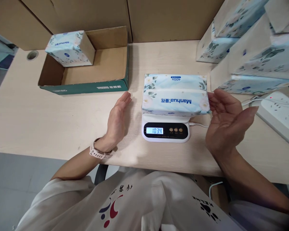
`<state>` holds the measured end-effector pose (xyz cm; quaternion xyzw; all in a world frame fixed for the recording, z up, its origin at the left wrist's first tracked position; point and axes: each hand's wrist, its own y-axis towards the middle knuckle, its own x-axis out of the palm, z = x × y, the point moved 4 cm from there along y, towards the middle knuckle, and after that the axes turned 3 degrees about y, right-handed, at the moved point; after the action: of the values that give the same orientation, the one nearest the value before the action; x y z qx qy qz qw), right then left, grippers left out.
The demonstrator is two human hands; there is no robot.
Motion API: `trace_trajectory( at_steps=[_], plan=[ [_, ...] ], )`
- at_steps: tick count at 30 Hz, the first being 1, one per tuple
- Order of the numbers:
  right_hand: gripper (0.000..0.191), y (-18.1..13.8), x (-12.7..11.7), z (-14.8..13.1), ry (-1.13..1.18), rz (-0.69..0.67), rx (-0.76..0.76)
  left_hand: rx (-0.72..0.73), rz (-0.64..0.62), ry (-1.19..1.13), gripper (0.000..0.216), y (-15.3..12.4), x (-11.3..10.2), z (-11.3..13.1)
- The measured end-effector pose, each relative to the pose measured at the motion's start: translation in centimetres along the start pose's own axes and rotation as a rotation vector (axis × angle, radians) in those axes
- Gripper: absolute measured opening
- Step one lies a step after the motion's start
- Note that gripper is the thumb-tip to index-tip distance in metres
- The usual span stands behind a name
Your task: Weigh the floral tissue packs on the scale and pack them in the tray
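Observation:
A tissue pack with a floral wrapper and blue "Manhua" lettering lies on a small white digital scale whose display reads 103.4. My left hand rests edge-down on the table, fingers straight and together, a short gap left of the pack. My right hand is held open, palm toward the pack, with its fingertips at the pack's right end. Neither hand holds anything. A pale watch sits on my left wrist.
An open cardboard box at the back left holds one tissue pack. Stacked tissue packs fill the back right. A white power strip lies at the right, with a cable to the scale. Cardboard panels line the back.

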<state>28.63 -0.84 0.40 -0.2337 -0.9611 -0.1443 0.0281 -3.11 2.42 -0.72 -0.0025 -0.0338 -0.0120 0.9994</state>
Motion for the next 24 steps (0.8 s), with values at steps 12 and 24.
trace_trajectory(
  at_steps=[12,24],
  plan=[
    [0.084,0.1,-0.1,-0.4,0.009,0.021,-0.002,-0.054,0.045,-0.041,0.059,0.0,0.2,0.3],
    [0.083,0.2,0.2,-1.3,0.042,0.111,-0.02,-0.003,-0.014,-0.014,0.066,0.1,0.0,0.1]
  ],
)
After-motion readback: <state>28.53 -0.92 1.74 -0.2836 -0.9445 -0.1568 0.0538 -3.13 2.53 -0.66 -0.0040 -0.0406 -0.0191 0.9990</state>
